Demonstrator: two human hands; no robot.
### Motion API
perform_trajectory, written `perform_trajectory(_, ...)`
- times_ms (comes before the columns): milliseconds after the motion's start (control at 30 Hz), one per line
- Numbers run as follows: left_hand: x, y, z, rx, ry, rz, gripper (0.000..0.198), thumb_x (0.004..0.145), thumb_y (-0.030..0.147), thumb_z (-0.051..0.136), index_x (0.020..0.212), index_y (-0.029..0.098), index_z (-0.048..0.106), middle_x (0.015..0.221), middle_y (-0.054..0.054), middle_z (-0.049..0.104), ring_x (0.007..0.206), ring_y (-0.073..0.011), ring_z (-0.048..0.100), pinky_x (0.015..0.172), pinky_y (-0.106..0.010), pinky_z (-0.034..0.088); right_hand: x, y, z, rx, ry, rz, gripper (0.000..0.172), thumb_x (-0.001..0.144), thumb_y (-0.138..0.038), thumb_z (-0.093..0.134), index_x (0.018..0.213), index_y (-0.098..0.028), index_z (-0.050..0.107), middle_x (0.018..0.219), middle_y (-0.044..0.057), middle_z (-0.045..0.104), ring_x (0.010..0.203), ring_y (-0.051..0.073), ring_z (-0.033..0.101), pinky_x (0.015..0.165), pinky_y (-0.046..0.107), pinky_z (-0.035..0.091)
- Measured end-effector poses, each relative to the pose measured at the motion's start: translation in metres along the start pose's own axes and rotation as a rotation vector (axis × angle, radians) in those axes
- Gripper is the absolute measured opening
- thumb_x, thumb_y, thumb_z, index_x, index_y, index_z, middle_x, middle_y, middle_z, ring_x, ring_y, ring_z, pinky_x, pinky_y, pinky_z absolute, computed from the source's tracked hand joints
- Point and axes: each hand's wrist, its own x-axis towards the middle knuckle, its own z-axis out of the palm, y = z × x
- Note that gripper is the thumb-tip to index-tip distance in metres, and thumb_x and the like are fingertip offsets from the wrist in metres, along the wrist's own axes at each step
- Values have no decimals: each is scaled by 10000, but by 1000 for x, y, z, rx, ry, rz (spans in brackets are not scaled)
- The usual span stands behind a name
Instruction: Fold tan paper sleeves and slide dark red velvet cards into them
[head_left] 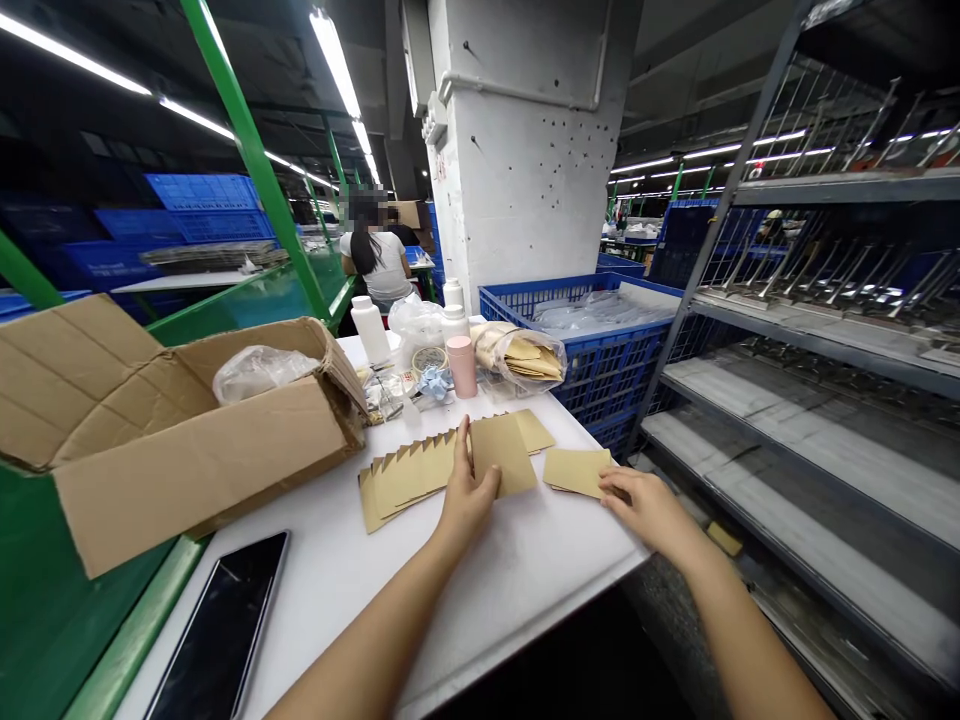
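White desk [337, 590], centre frame: I log the left hand [469, 495] open, fingers on a kraft sheet [504, 455]; right fingers [611, 485] touch a second sheet [574, 472], grip unclear. Risk: a hurried push could scatter the fanned row [409, 478].

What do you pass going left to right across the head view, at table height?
Cardboard box → fanned brown paper cards → left hand → loose brown card → right hand → metal shelving
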Motion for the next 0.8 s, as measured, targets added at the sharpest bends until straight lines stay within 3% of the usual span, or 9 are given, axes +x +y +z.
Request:
perform_trajectory(133, 0, 1, -1, 32, -2, 25, 780, 823, 235, 545, 1443, 277, 74, 1376, -94, 408, 1254, -235, 404, 1047, -387, 321, 5, -2, -6, -60, -74, 5, 181, 800, -173, 494, 774, -208, 669, 942, 78, 699, 864, 235, 650, 788, 363, 493)
perform_trajectory(200, 0, 2, -1, 117, 10, 69, 710, 808, 210, 545, 1425, 286, 202, 1435, -53, 333, 1300, -231, 334, 1074, -363, 274, 5, -3, -5, -115, -79, -13, 194, 813, -162, 471, 758, -206, 652, 900, 70, 690, 817, 216, 644, 754, 332, 485)
perform_trajectory(267, 0, 2, -1, 193, 7, 82, 608, 794, 196, 537, 1368, 278, 355, 1414, -33, 371, 1279, -237, 359, 1050, -353, 309, 4, -4, -3, -193, -57, -45, 188, 819, -151, 458, 772, -198, 633, 892, 66, 667, 790, 201, 628, 728, 310, 470)
perform_trajectory(367, -1, 1, 0, 274, -15, 7, 377, 786, 188, 490, 1147, 215, 596, 1145, -63, 594, 1034, -246, 558, 876, -355, 454, 4, -4, -1, -307, 22, -68, 150, 826, -155, 448, 792, -190, 590, 876, 67, 622, 758, 196, 594, 709, 310, 445)
perform_trajectory(433, -2, 2, 0, 350, -4, -13, 288, 774, 169, 462, 963, 190, 678, 969, -61, 643, 888, -228, 598, 787, -338, 478, 5, -6, -2, -328, 109, -28, 135, 839, -163, 429, 785, -189, 550, 846, 66, 595, 736, 199, 569, 700, 322, 430)
perform_trajectory(600, -10, 11, 9, 457, -40, 67, 241, 799, 217, 486, 892, 207, 708, 900, -51, 650, 831, -200, 593, 773, -307, 462, 13, -37, 3, -96, 371, 61, 138, 869, -192, 397, 752, -202, 470, 774, 54, 557, 750, 201, 540, 683, 317, 420)
perform_trajectory(700, -17, 16, 17, 436, -136, 79, 237, 817, 327, 542, 946, 209, 702, 932, -62, 661, 860, -211, 597, 781, -306, 458, 17, -73, 21, 143, 411, 17, 138, 872, -184, 405, 755, -207, 474, 750, 33, 565, 720, 173, 549, 650, 285, 429)
perform_trajectory(800, -20, 16, 21, 382, -144, 60, 242, 782, 355, 604, 928, 187, 699, 937, -68, 674, 864, -217, 609, 776, -300, 460, 18, -101, 43, 336, 415, -4, 128, 883, -189, 400, 807, -203, 502, 769, 31, 579, 731, 161, 565, 658, 275, 448)
